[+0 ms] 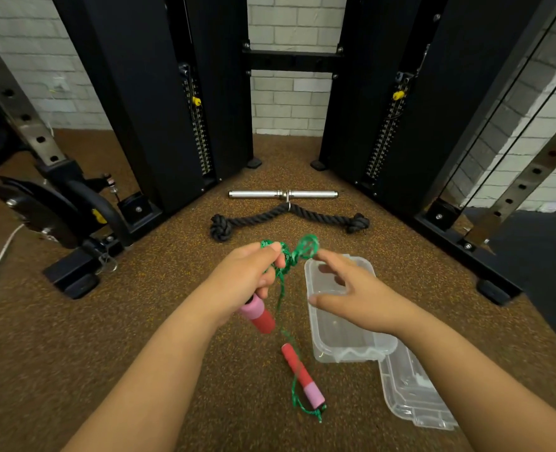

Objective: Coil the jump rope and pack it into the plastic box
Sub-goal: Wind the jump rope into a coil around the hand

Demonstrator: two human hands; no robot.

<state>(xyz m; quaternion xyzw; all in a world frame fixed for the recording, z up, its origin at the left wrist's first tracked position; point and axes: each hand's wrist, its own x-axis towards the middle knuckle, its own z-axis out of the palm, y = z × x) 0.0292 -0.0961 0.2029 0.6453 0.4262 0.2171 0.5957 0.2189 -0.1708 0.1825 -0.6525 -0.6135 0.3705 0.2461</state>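
My left hand [254, 272] grips one red and pink handle [257, 314] of the jump rope and pinches bunched loops of its green cord [288, 257] above it. A small blurred loop of cord [308, 246] swings at my right fingertips. My right hand [351, 288] hovers with fingers spread over the clear plastic box [322, 340], which stands open on the floor. From my left hand the cord hangs down to the second handle [301, 373], lying on the floor left of the box.
The box's clear lid [413, 396] lies at its near right. A black knotted rope attachment [289, 216] and a steel bar [283, 194] lie farther ahead. Black cable machine towers [178, 102] stand left and right on the brown speckled floor.
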